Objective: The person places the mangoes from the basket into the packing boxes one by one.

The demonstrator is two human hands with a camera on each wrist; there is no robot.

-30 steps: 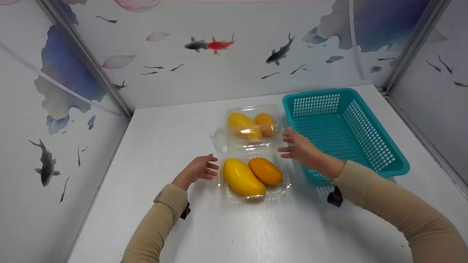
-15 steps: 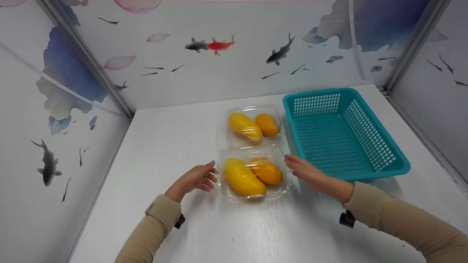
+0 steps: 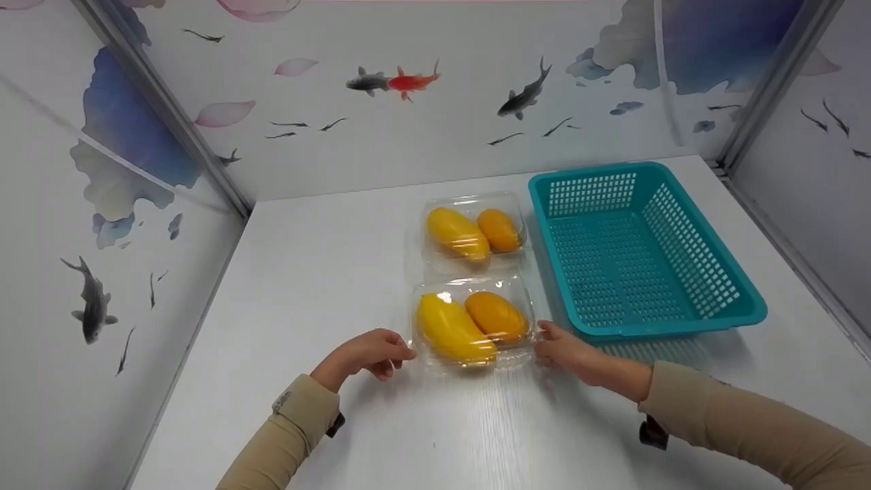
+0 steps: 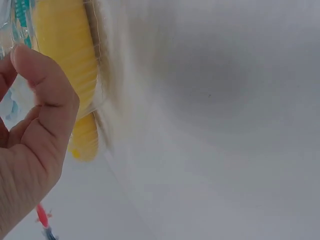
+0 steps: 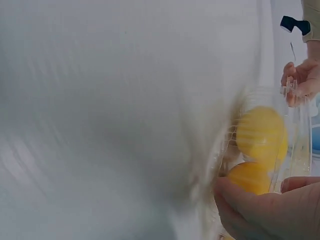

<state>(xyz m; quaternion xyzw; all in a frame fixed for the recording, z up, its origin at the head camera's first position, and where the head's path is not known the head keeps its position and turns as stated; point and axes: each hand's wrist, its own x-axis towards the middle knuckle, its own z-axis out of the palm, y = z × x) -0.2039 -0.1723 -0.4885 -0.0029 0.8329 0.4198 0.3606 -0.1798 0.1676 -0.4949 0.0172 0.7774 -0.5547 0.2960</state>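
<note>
A clear plastic clamshell box point(image 3: 507, 282) lies on the table with a long yellow mango point(image 3: 449, 330) and a rounder orange mango point(image 3: 497, 316) inside. Its lid is down over the fruit. At the near left corner, my left hand point(image 3: 374, 350) pinches the box's rim between thumb and fingers; the left wrist view shows the thumb point(image 4: 32, 62) at the clear edge. My right hand point(image 3: 571, 354) holds the opposite near corner, and in the right wrist view its fingers point(image 5: 235, 202) lie along the rim with the thumb on the lid side.
Behind stands a second clear clamshell box point(image 3: 435, 262), also holding a yellow mango point(image 3: 456, 233) and an orange mango point(image 3: 499, 229). A teal plastic basket point(image 3: 565, 286) with nothing in it stands to the right. White walls point(image 3: 340, 156) enclose the back and sides.
The near box's lid has swung forward and down over its fruit. My right hand has come down from the back with it, and both hands have moved to the front corners.
</note>
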